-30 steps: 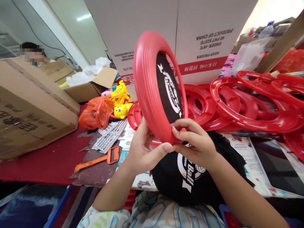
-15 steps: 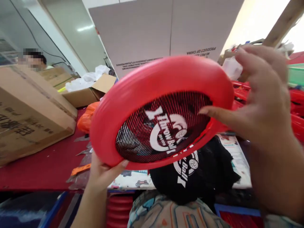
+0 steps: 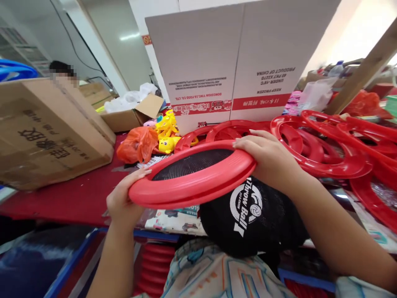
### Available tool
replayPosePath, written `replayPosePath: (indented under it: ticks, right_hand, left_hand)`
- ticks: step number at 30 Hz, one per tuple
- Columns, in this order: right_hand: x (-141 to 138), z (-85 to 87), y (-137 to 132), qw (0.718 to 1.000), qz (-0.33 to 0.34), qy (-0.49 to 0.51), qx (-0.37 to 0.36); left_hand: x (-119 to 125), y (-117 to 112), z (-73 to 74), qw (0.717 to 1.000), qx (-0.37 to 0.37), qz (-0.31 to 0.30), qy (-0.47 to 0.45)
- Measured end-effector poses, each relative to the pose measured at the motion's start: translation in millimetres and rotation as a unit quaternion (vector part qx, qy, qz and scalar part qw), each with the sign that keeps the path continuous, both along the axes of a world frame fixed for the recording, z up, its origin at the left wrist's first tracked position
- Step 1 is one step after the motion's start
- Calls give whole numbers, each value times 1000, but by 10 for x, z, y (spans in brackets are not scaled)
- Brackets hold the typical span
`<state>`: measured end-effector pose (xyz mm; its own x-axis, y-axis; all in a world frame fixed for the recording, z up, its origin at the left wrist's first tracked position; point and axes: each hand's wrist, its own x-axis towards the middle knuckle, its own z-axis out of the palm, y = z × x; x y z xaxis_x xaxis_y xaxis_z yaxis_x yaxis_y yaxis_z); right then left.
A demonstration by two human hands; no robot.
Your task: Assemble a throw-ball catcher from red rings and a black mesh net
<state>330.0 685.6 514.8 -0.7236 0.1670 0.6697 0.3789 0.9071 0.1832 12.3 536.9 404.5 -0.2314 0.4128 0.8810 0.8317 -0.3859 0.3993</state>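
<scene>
red cloth is covering the desk [image 3: 71,198], which is carrying the clutter in front of the person. since half a second ago the red ring disc [image 3: 192,176] with its black mesh centre is lying nearly flat and edge-on above the desk front, where it was tilted up with the printed mesh facing the camera. the left hand [image 3: 122,203] is gripping the near left rim, fingers [image 3: 141,171] curled over the top edge. the right hand [image 3: 268,159], earlier raised off the disc with its fingers spread, is now clamping the far right rim.

a pile of black mesh [image 3: 251,215] printed "throw ball" is lying just under the disc, against the person's patterned shirt [image 3: 217,273]. empty red rings [image 3: 322,145] are crowding the desk to the right. a white carton [image 3: 235,62] is standing behind them. a brown carton [image 3: 49,124] is sitting at the left, near an orange bag [image 3: 138,142] and yellow toys [image 3: 166,130].

the disc is hiding the desk items behind it, and its mesh print is not readable at this angle.
</scene>
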Motion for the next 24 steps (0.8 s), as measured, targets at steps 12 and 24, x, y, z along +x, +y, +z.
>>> replayPosePath:
  ticks: [12, 24]
  right_hand:
    - [-369, -7, -452, 990, 104, -65, 76]
    - [-407, 150, -310, 992, 72, -58, 88]
  left_hand:
    - [200, -29, 227, 992, -6, 6, 127]
    - [252, 51, 457, 996, -40, 44, 62]
